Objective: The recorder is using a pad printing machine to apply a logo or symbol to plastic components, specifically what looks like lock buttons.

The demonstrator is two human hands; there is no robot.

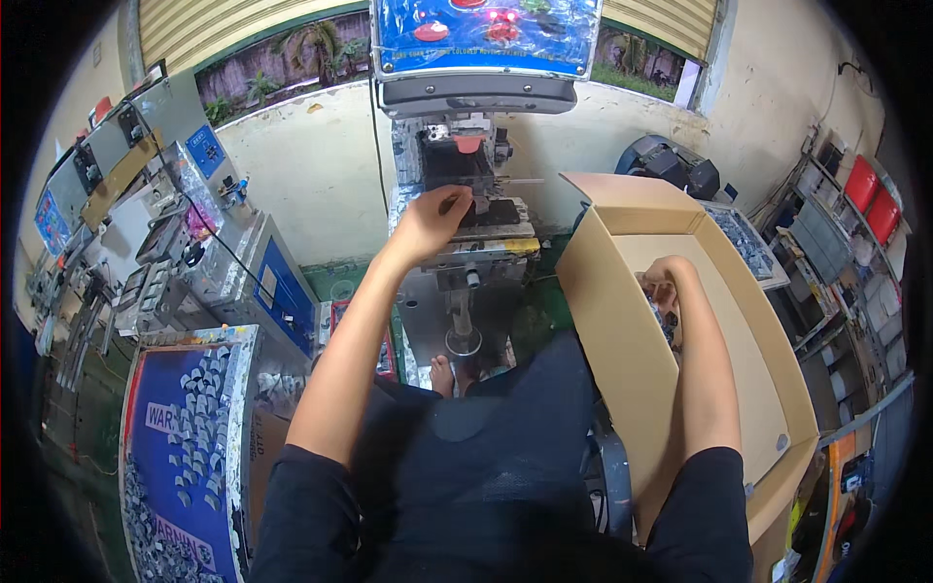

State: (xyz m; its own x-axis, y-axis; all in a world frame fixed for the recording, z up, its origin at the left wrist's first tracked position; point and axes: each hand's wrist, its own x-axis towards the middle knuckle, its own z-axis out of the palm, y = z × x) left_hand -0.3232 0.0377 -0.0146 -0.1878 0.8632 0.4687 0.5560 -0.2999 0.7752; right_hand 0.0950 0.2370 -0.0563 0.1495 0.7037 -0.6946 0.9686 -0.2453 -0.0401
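My left hand (pixel 437 223) is at the front of a pad printing machine (pixel 457 170), beside its dark work holder (pixel 501 212). Its fingers are pinched together, and anything between them is too small to make out. Above that hand hangs the machine's reddish pad (pixel 468 144). My right hand (pixel 671 275) reaches inside an open cardboard box (pixel 743 321) on my right, its fingers curled downward. Small dark grey parts (pixel 671 324) lie right by those fingers, partly hidden by the hand and forearm. What the right fingers hold is hidden.
On the left, a blue-topped table (pixel 160 389) carries many small grey curved pieces (pixel 199 418). Another machine (pixel 243 262) stands behind it. Beyond the box are a tray of grey parts (pixel 743 238) and a black machine (pixel 671 165). Shelves (pixel 826 253) line the right wall.
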